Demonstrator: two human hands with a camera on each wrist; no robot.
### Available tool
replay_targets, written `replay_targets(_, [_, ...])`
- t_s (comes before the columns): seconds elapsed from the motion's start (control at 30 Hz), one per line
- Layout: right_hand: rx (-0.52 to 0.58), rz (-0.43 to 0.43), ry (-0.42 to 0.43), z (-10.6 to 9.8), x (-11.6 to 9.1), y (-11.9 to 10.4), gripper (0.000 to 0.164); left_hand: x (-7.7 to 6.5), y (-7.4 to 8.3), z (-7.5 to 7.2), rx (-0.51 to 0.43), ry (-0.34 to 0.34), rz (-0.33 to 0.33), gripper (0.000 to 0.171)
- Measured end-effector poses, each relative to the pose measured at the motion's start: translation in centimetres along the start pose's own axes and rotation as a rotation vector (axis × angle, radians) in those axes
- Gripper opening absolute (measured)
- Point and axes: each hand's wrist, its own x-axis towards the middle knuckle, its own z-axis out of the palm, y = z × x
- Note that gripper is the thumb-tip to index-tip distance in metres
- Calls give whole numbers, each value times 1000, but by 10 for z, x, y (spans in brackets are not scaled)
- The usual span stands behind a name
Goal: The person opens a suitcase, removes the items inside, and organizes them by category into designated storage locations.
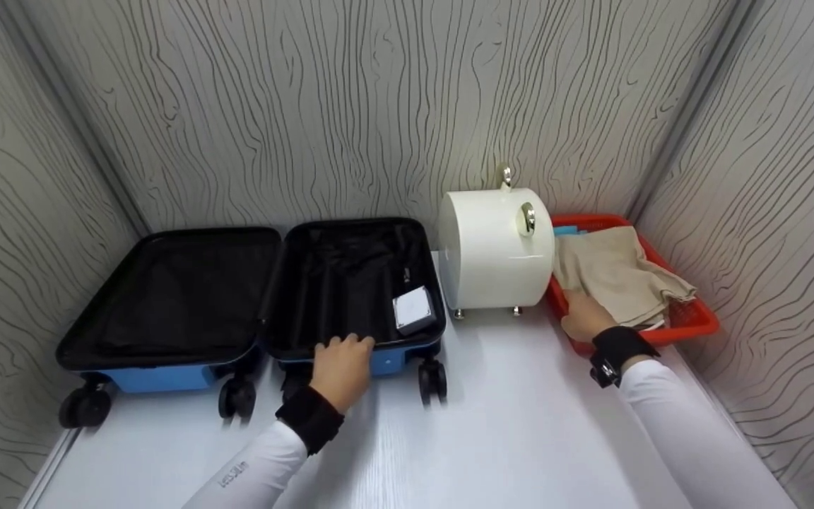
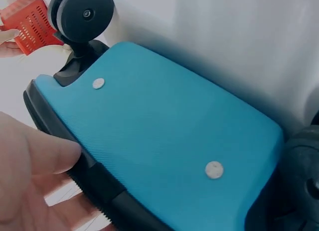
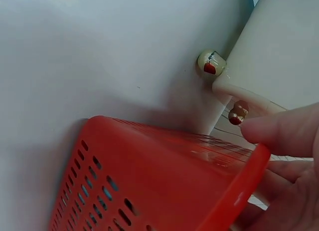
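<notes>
A blue suitcase with a black lining (image 1: 336,279) lies open on the table. My left hand (image 1: 343,371) grips the near rim of its right half. The left wrist view shows the thumb against that black rim (image 2: 89,166), with the fingers passing to its other side. A small white-topped box (image 1: 413,309) sits inside this half, at the right. My right hand (image 1: 586,317) pinches the near left rim of a red plastic basket (image 1: 700,322); its thumb and fingers lie on either side of the rim (image 3: 246,183). Beige cloth (image 1: 605,268) fills much of the basket, with something blue behind it.
Between suitcase and basket stands a cream drum-shaped container (image 1: 502,254) on small shiny feet, with a metallic knob on its side. The suitcase's other half (image 1: 181,297) lies to the left. Its wheels (image 1: 433,380) point towards me. Wood-patterned walls (image 1: 350,106) enclose the white table (image 1: 492,424).
</notes>
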Motion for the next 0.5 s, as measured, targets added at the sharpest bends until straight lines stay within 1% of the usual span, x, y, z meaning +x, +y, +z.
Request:
replay_targets(0.1, [-8,8,-21,-7,-5,-12,47,3,4,-5,9,-12,0,18])
replay_targets(0.13, [-4,13,-38,-14,-9,-22,47,5,7,-7,12,-5,6,17])
replay_targets(0.2, [12,38,-64,-32,-20,-45,53,9,13,-10,13,40,30,17])
replay_targets(0.27, [46,64,-65,-51,-30,-67,61,16,22,-14,-16,96,62,19])
replay_targets(0.33, [104,83,-38,-71,-41,-94,65,25,32,-19,-96,137,93,20])
replay_targets(0.37, [131,92,-12,-76,-42,-101,65,30,38,-22,-154,148,107,21])
replay_targets(0.43, [194,91,51,-84,-42,-114,64,42,48,-29,-306,126,122,25])
replay_targets(0.5, [265,87,112,-88,-39,-123,63,55,58,-35,-475,84,125,31])
